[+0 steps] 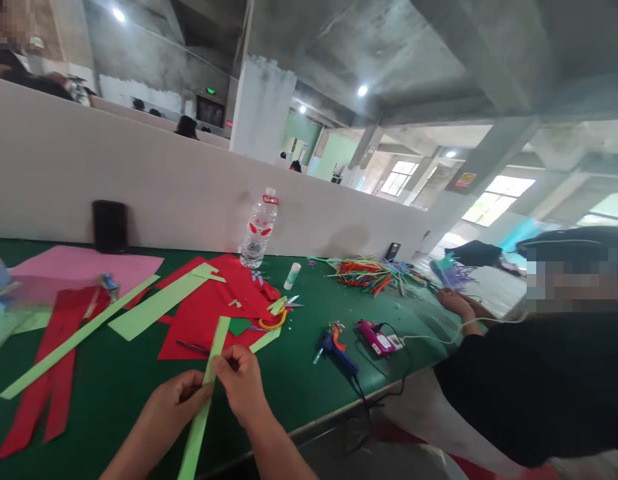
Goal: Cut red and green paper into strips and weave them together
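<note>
Between both hands runs a narrow light green paper strip, held upright over the table's front part. My left hand pinches it from the left, and my right hand pinches it a little higher from the right. Just beyond my hands lie red paper sheets with a wider green paper piece on top. Yellow-handled scissors rest at the right side of the red paper. A thin dark pointed tool lies by the strip, partly hidden behind it.
A water bottle and a glue stick stand on the green table. Rightward lie a blue glue gun, a purple power strip with cables and colourful pipe cleaners. A co-worker sits at the right.
</note>
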A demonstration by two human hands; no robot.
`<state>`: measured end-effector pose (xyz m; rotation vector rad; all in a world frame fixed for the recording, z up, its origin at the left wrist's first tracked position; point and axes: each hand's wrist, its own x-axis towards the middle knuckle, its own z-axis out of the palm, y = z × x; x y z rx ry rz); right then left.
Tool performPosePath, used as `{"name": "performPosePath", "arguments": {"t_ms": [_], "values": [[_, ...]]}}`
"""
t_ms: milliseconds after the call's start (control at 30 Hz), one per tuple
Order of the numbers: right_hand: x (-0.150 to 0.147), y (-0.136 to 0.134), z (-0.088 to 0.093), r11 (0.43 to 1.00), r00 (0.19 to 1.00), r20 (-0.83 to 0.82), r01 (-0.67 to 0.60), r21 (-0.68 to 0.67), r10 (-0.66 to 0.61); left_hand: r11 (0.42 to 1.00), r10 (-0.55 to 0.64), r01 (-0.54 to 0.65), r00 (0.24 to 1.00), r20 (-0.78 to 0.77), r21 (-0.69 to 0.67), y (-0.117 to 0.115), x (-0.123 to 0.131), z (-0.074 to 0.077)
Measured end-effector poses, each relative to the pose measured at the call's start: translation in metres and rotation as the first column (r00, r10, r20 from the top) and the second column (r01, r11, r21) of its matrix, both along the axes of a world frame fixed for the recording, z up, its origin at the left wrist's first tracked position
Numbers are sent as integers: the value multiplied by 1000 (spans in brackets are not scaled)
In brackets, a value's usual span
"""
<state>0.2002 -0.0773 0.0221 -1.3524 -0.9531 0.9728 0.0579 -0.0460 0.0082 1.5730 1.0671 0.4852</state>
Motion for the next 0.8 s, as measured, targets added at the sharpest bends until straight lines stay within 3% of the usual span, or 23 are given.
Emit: {"name": "performPosePath", "arguments": {"t_ms": [300,567,800], "values": [[15,11,4,997,997,9,77,27,-77,996,-41,43,999,29,-83,-18,-13,2],[16,10,5,993,994,2,108,43,-108,996,33,-36,999,-30,-77,-32,-10,4],[19,8,-3,994,993,-59,103,43,-100,991,15,-10,999,37,-130,-34,-12,-5]]}}
